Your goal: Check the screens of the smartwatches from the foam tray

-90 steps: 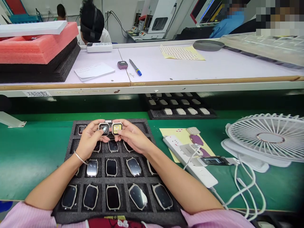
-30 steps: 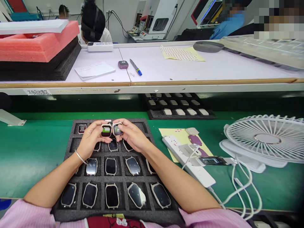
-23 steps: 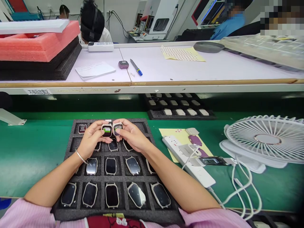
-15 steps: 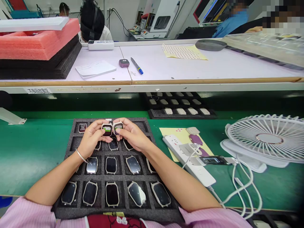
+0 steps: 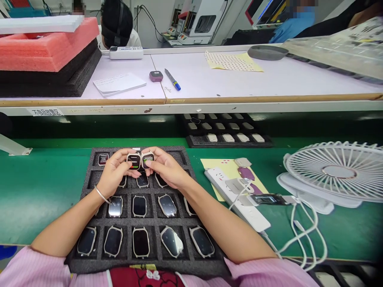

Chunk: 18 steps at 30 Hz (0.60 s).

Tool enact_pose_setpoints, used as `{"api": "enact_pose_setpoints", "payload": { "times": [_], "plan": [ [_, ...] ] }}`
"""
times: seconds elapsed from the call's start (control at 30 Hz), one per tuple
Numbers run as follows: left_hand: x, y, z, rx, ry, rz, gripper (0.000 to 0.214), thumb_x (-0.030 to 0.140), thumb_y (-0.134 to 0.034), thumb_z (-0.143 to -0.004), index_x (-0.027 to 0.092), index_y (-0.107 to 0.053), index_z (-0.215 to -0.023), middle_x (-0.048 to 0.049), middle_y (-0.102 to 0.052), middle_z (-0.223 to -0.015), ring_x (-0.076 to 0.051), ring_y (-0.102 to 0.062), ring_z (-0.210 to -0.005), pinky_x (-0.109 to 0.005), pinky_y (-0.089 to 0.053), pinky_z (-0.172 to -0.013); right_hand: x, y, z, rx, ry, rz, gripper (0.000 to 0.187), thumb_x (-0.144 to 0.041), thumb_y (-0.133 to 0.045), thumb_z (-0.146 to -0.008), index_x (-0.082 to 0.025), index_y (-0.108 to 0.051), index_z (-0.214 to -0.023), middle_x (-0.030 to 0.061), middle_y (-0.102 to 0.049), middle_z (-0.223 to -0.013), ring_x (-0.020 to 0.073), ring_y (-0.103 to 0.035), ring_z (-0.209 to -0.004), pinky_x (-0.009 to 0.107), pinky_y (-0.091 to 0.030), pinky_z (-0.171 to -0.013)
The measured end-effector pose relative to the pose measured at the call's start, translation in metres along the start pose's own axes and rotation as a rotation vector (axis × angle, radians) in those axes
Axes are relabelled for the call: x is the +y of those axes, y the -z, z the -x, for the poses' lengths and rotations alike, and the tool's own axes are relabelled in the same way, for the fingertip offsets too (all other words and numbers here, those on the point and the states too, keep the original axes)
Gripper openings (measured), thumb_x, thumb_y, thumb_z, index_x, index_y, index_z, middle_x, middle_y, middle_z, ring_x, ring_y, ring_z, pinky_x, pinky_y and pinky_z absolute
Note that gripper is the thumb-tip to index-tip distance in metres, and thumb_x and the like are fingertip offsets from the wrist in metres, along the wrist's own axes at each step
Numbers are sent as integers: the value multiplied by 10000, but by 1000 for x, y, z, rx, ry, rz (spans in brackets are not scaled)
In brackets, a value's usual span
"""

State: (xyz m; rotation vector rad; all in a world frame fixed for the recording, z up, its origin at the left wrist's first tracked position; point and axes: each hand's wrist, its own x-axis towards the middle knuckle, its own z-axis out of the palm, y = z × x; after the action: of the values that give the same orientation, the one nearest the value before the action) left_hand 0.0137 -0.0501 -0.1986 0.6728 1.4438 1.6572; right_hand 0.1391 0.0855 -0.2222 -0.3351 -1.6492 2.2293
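Note:
My left hand (image 5: 115, 172) grips a small smartwatch body (image 5: 133, 160) with a lit screen. Right beside it, my right hand (image 5: 165, 167) pinches a second watch body (image 5: 147, 158), its screen lit too. Both are held side by side above the far rows of a black foam tray (image 5: 92, 177). The tray's cells hold several more watch bodies with dark screens, such as one (image 5: 141, 242) in the near row. Another lit watch (image 5: 103, 158) lies in the tray's far left cell.
A white power strip (image 5: 239, 205) with plugs and white cables lies right of the tray, on a yellow sheet (image 5: 215, 164). A white fan (image 5: 335, 173) stands at the right. Another tray (image 5: 227, 133) sits under the shelf. The shelf holds foam stacks (image 5: 44, 59), a notepad, a pen. People work beyond.
Both watch screens have changed: a yellow face and a dark face three seconds ago, then green panels, now a different display. My hands have stayed in the same place above the tray.

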Motion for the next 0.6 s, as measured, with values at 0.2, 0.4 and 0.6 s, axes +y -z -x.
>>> {"api": "enact_pose_setpoints", "payload": {
  "times": [0.2,0.4,0.6],
  "plan": [
    [2,-2,1,-2,-2,-24,333,222,-688,-732,178,-606,-1051,-17,-699,-952,-142,-723,-588,-294,-633,-606,2,0,-1,21,7,25,293,-302,-752,-804,-210,-582,-1023,-13,-617,-892,80,-558,-566,264,-468,-561],
    [3,-2,1,1,-13,-22,336,222,-697,-731,180,-608,-1052,-12,-702,-952,-133,-725,-589,-269,-634,-607,0,0,0,-4,20,4,333,-197,-739,-749,-219,-582,-1042,-24,-620,-883,93,-597,-605,275,-484,-609],
    [-2,0,-2,34,-50,-72,355,260,-742,-747,173,-603,-1062,-46,-712,-1035,-119,-715,-563,-264,-634,-588,1,0,0,1,11,27,318,-283,-734,-802,-220,-581,-1074,-22,-645,-819,117,-627,-610,281,-459,-594]
  ]
}}
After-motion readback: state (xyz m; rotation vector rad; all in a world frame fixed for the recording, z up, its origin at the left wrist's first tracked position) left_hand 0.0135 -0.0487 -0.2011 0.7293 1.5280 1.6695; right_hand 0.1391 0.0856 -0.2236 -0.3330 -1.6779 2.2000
